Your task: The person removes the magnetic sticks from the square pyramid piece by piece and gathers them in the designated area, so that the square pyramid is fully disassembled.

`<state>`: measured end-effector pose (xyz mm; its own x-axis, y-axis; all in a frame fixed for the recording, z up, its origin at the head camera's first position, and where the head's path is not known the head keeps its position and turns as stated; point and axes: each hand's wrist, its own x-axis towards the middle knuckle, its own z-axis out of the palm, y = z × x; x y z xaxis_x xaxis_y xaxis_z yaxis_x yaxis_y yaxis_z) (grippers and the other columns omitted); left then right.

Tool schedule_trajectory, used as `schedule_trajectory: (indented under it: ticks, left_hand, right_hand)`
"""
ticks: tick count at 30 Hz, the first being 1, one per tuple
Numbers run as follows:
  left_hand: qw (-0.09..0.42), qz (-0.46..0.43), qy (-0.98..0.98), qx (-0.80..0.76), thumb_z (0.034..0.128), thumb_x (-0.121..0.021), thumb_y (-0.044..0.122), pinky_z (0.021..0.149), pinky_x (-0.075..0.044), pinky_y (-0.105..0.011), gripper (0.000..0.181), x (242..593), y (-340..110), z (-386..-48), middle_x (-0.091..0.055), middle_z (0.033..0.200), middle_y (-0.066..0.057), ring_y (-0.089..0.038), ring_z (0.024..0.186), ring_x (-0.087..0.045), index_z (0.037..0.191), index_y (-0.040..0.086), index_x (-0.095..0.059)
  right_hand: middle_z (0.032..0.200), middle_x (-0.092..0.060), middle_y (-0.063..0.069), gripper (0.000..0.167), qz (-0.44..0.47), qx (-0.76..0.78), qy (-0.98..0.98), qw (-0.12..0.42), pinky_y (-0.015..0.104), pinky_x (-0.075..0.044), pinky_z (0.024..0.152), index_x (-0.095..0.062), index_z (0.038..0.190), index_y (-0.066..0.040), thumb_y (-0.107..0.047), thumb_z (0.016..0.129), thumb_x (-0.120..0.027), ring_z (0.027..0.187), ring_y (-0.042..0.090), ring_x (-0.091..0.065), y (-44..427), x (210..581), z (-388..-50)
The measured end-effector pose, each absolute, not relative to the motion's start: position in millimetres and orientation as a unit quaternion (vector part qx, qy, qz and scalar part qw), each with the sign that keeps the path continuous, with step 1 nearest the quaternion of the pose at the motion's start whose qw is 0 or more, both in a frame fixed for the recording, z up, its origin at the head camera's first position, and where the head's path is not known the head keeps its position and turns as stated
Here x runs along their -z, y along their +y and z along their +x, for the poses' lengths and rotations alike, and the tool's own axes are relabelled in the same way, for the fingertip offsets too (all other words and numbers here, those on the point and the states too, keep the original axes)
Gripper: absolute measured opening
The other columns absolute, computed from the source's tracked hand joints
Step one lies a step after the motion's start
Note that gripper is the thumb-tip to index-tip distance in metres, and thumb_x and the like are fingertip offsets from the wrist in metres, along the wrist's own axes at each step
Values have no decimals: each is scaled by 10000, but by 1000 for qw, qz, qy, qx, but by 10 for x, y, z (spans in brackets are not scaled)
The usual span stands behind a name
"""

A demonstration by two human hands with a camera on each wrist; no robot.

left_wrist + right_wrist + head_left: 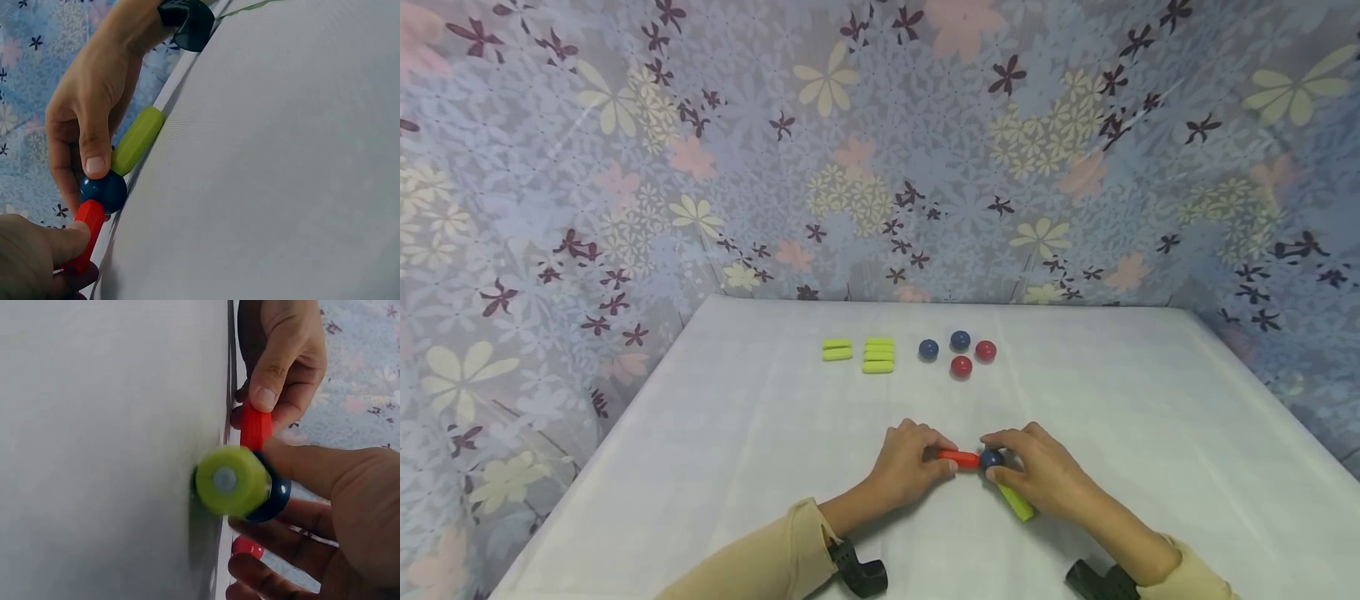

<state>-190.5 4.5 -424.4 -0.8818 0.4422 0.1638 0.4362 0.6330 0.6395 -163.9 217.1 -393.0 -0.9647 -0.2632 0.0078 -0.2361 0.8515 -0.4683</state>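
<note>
My left hand (pixel 912 460) pinches a red rod (pixel 959 459) between thumb and fingers. The rod's right end meets a dark blue ball (pixel 992 458). Thumb and fingers of my right hand (pixel 1047 473) grip that ball from the right. A yellow-green rod (pixel 1017 502) joins the same ball and points toward the near right; the right wrist view shows its round end (pixel 232 480), with a grey disc at the centre. In the left wrist view the red rod (pixel 87 232) and the yellow-green rod (pixel 138 141) lie on opposite sides of the ball (pixel 107 191).
Toward the back of the white table (pixel 700 417), several yellow-green rods (pixel 878 356) lie in two stacks. To their right sit two blue balls (pixel 928 350) and two red balls (pixel 961 367). Flowered fabric (pixel 880 150) stands behind and beside the table.
</note>
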Motion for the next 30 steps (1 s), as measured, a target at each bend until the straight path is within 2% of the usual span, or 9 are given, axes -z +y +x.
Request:
schedule_trajectory:
  ticks: [9, 15, 19, 21, 25, 28, 30]
  left_hand:
    - [20, 244, 895, -374, 799, -735, 291, 747, -300, -219, 187, 4218, 46, -1878, -674, 904, 101, -21, 820, -433, 977, 236, -730]
    - [56, 223, 882, -412, 812, -720, 266, 730, -348, -215, 181, 4210, -75, -1913, -664, 917, 84, -47, 830, -460, 984, 212, -726]
    - [59, 196, 876, -436, 823, -699, 244, 746, -374, -252, 181, 4206, -294, -1989, -660, 943, 71, -98, 861, -476, 1000, 210, -716]
    - [50, 186, 880, -433, 826, -695, 252, 752, -371, -273, 180, 4204, -424, -2043, -651, 947, 65, -120, 870, -470, 1001, 212, -716]
    - [-3, 165, 895, -415, 814, -718, 247, 742, -365, -285, 191, 4217, -698, -2210, -659, 894, 13, -152, 842, -466, 988, 169, -730]
    - [-46, 119, 908, -400, 813, -723, 220, 736, -374, -287, 211, 4244, -908, -2416, -667, 901, -31, -167, 831, -477, 1003, 130, -726]
    - [-54, 77, 915, -392, 822, -715, 207, 746, -391, -302, 224, 4256, -1037, -2567, -661, 948, -47, -179, 856, -487, 1027, 117, -713]
  right_hand:
    - [886, -614, -48, 351, -147, 222, 964, -3, 207, -352, 625, -708, 1046, -169, -320, 736, -772, 788, 93, -454, 2183, 3913, -1612]
    - [871, -607, -75, 359, -149, 209, 966, 11, 200, -341, 616, -704, 1058, -178, -330, 739, -766, 772, 70, -431, 2148, 3908, -1603]
    - [881, -606, -82, 374, -140, 200, 970, 21, 203, -343, 622, -699, 1074, -187, -335, 737, -767, 777, 68, -430, 2135, 3905, -1604]
    - [887, -611, -74, 373, -141, 199, 970, 19, 204, -348, 625, -697, 1076, -185, -332, 740, -765, 782, 69, -438, 2138, 3903, -1604]
    - [893, -613, -59, 371, -150, 205, 967, 14, 206, -354, 625, -693, 1079, -178, -331, 747, -757, 790, 73, -451, 2148, 3902, -1599]
    - [899, -611, -57, 373, -148, 209, 966, 18, 209, -359, 634, -691, 1085, -181, -337, 752, -752, 800, 74, -456, 2142, 3902, -1591]
    - [906, -611, -53, 374, -146, 209, 967, 20, 214, -362, 640, -690, 1087, -182, -339, 753, -752, 807, 77, -458, 2136, 3901, -1587]
